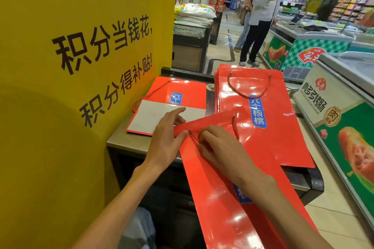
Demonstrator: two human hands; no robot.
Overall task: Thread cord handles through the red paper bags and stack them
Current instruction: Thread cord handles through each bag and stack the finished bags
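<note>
One bag mid-threading; a stack already done

Left hand (166, 143) pressed flat on the front bag (222, 188); right hand (218, 147) pinched its cord (193, 136); behind it, finished stack (263, 117).

Grey metal counter (118, 137); bag stack (263, 119) right; single bag (188, 90) left, seemingly flat.

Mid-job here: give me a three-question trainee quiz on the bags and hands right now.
1. True or false: the stack of red bags at the right has a cord handle showing on top.
2. Which hand pinches the cord at the near bag? A left hand B right hand
3. Fill in: the far-left bag has a grey ___ lying on it.

Key: 1 true; 2 B; 3 card.
</note>
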